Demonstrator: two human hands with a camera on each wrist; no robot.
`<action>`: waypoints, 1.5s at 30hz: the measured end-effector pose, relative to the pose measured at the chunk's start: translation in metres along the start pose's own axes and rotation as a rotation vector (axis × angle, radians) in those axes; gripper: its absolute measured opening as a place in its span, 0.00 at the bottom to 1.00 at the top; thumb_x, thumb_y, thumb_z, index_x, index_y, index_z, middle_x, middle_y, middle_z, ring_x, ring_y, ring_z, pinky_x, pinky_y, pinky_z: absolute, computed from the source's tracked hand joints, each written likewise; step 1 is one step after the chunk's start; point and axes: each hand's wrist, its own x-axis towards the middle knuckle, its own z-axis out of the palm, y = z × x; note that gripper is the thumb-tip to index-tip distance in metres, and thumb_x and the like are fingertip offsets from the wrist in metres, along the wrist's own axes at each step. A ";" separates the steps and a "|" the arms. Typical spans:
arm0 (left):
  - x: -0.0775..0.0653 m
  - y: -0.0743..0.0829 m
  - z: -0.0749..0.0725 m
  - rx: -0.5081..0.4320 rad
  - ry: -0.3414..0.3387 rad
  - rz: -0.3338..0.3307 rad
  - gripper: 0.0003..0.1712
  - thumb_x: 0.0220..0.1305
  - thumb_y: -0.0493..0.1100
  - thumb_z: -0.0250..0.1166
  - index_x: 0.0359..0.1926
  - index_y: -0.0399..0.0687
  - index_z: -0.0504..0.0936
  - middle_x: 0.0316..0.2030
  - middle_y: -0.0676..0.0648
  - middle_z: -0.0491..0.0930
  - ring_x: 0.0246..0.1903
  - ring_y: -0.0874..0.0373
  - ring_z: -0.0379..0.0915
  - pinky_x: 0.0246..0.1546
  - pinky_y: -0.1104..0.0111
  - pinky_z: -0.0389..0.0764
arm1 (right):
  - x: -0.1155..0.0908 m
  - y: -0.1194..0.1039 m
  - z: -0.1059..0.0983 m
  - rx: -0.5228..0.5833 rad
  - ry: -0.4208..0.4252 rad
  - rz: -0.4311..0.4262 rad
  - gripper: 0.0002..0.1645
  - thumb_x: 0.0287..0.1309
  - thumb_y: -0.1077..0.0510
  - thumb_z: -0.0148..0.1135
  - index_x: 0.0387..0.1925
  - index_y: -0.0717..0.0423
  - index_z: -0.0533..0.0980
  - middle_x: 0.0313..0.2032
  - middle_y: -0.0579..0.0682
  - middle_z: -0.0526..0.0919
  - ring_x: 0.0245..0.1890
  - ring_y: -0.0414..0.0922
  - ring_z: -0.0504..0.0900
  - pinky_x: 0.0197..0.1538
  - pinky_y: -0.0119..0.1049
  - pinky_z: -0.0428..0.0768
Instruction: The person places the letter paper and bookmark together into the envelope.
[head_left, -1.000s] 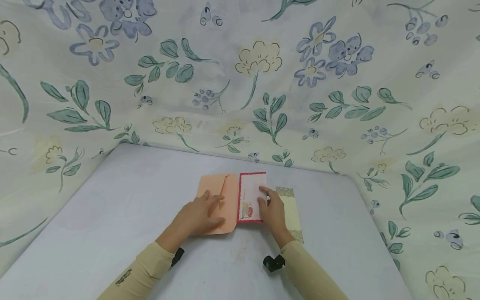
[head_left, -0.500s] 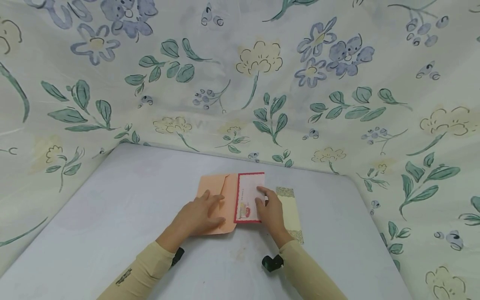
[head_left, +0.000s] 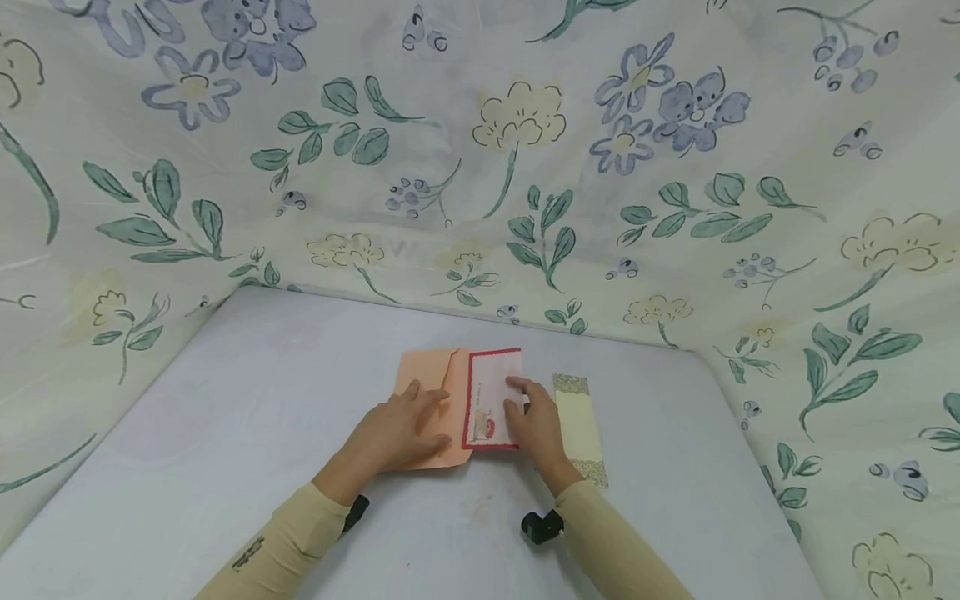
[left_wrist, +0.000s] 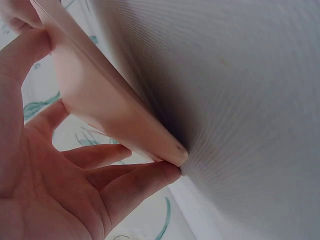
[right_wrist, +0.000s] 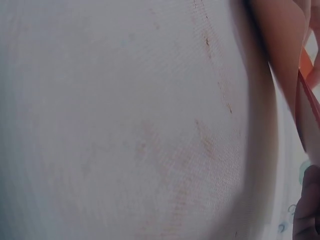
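Plainly, the red-edged card (head_left: 491, 398) extends leftward from the right hand (head_left: 537, 423).

White table (head_left: 187, 400) is noted, with faint brownish smudges (head_left: 480, 504) marked on its near half; a fine texture is shown in the wrist views. Cream paper strip (head_left: 581, 425) is laid on the table's right half, both ends banded in speckled greenish-gold. Table is bordered at back and sides by pale cloth (head_left: 450, 142), printed with flowers, leaves and berries.
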 end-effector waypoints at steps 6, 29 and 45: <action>-0.001 0.002 -0.001 -0.001 -0.006 -0.011 0.40 0.60 0.60 0.70 0.71 0.56 0.72 0.72 0.29 0.63 0.63 0.23 0.66 0.58 0.37 0.72 | 0.000 -0.001 0.002 -0.020 -0.019 0.004 0.21 0.65 0.60 0.64 0.60 0.54 0.80 0.58 0.53 0.82 0.48 0.46 0.79 0.52 0.45 0.80; 0.001 0.000 0.003 0.025 -0.020 -0.027 0.42 0.60 0.63 0.70 0.72 0.57 0.72 0.72 0.30 0.62 0.64 0.23 0.65 0.58 0.35 0.71 | 0.000 -0.008 0.009 -0.022 -0.132 0.051 0.20 0.64 0.58 0.66 0.57 0.52 0.80 0.54 0.54 0.81 0.52 0.49 0.79 0.54 0.48 0.80; 0.002 0.003 0.002 0.050 -0.030 -0.032 0.43 0.59 0.64 0.71 0.72 0.58 0.71 0.73 0.31 0.62 0.65 0.23 0.65 0.58 0.35 0.71 | 0.001 -0.009 0.017 -0.038 -0.152 0.042 0.20 0.65 0.58 0.66 0.57 0.52 0.80 0.54 0.53 0.81 0.49 0.48 0.79 0.53 0.47 0.80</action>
